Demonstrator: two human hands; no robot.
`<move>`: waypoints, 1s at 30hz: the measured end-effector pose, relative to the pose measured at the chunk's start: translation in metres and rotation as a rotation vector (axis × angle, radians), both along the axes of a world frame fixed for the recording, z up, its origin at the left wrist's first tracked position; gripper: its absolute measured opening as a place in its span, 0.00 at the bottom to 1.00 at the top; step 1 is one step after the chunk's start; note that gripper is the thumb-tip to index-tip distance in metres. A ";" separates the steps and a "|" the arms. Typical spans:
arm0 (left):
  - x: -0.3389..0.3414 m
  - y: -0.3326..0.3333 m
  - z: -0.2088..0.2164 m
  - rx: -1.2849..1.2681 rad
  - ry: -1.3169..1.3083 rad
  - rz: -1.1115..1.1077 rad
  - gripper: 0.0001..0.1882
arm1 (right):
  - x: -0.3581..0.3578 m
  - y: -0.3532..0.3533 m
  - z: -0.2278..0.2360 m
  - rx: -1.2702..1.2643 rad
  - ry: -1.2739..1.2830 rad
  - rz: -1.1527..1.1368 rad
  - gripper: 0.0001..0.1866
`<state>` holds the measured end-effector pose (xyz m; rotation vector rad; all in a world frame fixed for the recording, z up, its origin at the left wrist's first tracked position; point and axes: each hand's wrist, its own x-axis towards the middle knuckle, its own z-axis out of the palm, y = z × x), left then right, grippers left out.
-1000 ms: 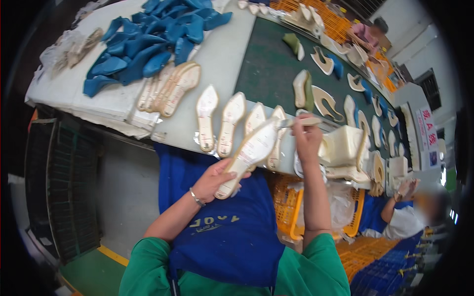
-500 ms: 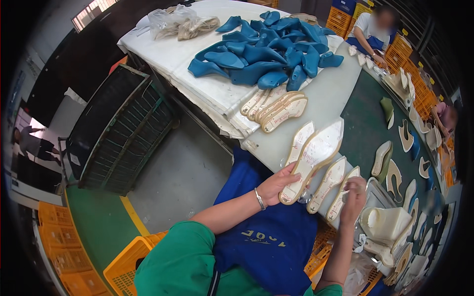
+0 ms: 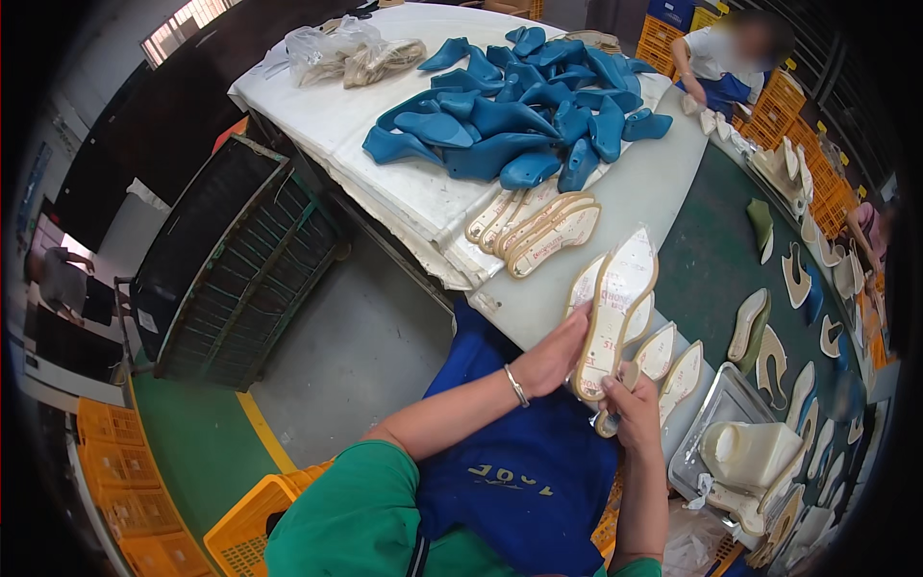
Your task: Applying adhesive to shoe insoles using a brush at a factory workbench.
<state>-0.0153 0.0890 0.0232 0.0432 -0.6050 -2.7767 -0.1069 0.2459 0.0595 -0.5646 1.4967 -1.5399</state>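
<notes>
A pointed cream insole (image 3: 623, 288) with a tan rim and red print is held up at a tilt over the table's near edge. My left hand (image 3: 556, 356), closed with a bracelet at its wrist, grips its left edge near the waist. My right hand (image 3: 636, 409) is closed at its heel end, thumb on the face. A small tan-edged piece shows at the right fingers; I cannot make out what it is. Partly behind the held insole lies another insole (image 3: 583, 281). Two more, a near insole (image 3: 657, 352) and a right insole (image 3: 682, 378), lie beside my right hand.
Blue shoe lasts (image 3: 505, 111) are heaped on the white-covered table, with stacked insoles (image 3: 550, 236) before them. Shoe parts lie on the green belt (image 3: 716, 226) at right. A white jug (image 3: 745, 435) stands on a metal tray (image 3: 687, 457). A co-worker (image 3: 726, 67) stands at far right.
My right hand has moved left from the loose insole at the right to the held insole's heel. The held insole has turned more upright and shifted slightly right.
</notes>
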 end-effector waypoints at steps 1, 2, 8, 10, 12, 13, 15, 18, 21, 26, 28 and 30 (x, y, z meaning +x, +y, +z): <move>-0.003 -0.017 -0.009 -0.258 -0.119 0.106 0.31 | -0.003 0.004 0.003 0.008 -0.010 -0.013 0.12; -0.009 -0.036 -0.017 -0.514 -0.236 0.205 0.32 | -0.006 0.008 0.006 0.007 -0.008 -0.019 0.12; -0.026 -0.206 -0.031 -1.677 -0.602 0.843 0.39 | -0.019 0.044 0.005 0.024 0.022 -0.169 0.14; -0.037 -0.258 -0.034 -1.758 -0.618 0.983 0.38 | -0.021 0.051 0.005 0.021 -0.008 -0.194 0.14; -0.044 -0.294 -0.025 -1.854 -0.672 0.976 0.35 | -0.022 0.059 -0.001 0.004 -0.014 -0.275 0.14; -0.051 -0.299 -0.019 -1.947 -0.717 0.964 0.33 | -0.023 0.061 -0.004 0.035 -0.009 -0.323 0.15; -0.068 -0.298 -0.010 -1.982 -0.805 0.813 0.32 | -0.023 0.061 -0.006 0.033 -0.021 -0.363 0.15; -0.095 -0.298 -0.005 -2.032 -1.014 0.570 0.36 | -0.025 0.060 -0.012 0.022 -0.044 -0.405 0.15; -0.122 -0.286 0.006 -2.072 -1.386 0.308 0.43 | -0.027 0.059 -0.019 0.017 -0.063 -0.414 0.16; -0.121 -0.304 0.004 -1.785 -1.411 0.348 0.43 | -0.028 0.064 -0.026 0.010 -0.010 -0.464 0.15; -0.137 -0.296 0.005 -1.595 -1.329 0.403 0.46 | -0.030 0.087 -0.037 0.003 -0.021 -0.508 0.17; -0.125 -0.288 0.012 -1.287 -1.162 0.471 0.45 | -0.042 0.107 -0.056 0.019 0.043 -0.507 0.22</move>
